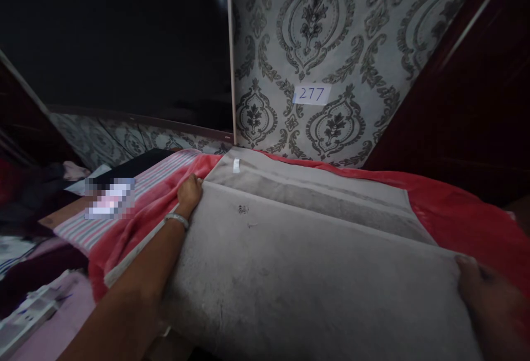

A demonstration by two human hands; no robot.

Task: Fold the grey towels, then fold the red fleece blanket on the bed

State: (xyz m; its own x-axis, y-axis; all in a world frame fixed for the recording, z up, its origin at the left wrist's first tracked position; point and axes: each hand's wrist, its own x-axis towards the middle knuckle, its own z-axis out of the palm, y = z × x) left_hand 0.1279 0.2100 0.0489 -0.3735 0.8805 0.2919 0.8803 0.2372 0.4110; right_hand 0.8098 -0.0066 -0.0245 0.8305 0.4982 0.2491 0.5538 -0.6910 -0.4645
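Observation:
A large grey towel (290, 256) lies spread over a red blanket (455, 206) on a bed, its near part folded over the far part. My left hand (189, 191) grips the fold's far left corner, a silver bracelet on the wrist. My right hand (484, 295) is closed on the fold's right corner at the lower right edge of view. A small white tag (236, 165) shows on the towel's far edge.
A patterned grey wall carries a paper label reading 277 (312, 94). A dark window (116, 41) fills the upper left. A striped cloth (157, 176) lies left of the blanket. Dark wooden furniture (467, 90) stands at right. Clutter lies at lower left.

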